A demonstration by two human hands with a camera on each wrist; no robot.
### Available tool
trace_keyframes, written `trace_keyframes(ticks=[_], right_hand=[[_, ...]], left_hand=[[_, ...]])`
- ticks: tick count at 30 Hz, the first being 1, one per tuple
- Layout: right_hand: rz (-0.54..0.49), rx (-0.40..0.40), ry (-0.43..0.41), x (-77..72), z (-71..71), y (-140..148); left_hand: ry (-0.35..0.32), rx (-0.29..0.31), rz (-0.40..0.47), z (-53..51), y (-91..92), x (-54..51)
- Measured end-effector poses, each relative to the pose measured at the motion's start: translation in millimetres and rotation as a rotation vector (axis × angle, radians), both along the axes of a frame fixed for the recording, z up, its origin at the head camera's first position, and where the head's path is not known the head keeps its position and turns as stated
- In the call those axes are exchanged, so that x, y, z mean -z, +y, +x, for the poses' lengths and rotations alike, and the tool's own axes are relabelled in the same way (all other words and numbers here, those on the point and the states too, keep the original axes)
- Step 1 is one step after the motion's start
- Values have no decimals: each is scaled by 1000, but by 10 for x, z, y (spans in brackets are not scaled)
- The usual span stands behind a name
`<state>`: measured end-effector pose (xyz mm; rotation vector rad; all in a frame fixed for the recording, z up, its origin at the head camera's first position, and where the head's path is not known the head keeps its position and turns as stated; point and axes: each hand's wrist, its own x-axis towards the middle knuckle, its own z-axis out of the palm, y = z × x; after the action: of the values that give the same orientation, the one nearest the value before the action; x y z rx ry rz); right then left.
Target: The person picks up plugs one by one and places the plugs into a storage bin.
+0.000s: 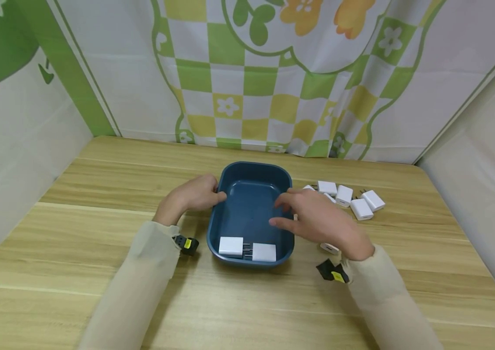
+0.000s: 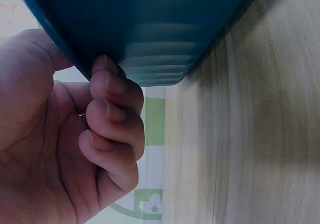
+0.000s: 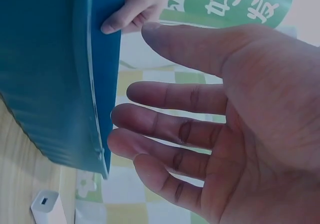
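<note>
While the left hand pinches the blue bin by its rim, mid-frame, the right hand, fingers apart and empty, hovers right of centre; white chargers lie inside, lower centre.

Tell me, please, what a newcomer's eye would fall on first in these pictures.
Probably the blue tray at the centre, held on its left by the left grip, two white chargers inside its near end. Next, the loose white chargers to its right, then the checked curtain at the back.
</note>
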<state>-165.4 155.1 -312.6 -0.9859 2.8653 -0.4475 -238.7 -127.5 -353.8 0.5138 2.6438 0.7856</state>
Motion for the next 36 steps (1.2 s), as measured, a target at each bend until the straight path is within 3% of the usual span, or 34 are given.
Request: trace_keyframes(ticks=[22,36], right_hand=[[-43,93,47,-35,-137,254],[-39,193,-12,-16,-240,449]], left_hand=[[-11,2,13,7,-9,-1],[-9,1,12,4,-9,6]])
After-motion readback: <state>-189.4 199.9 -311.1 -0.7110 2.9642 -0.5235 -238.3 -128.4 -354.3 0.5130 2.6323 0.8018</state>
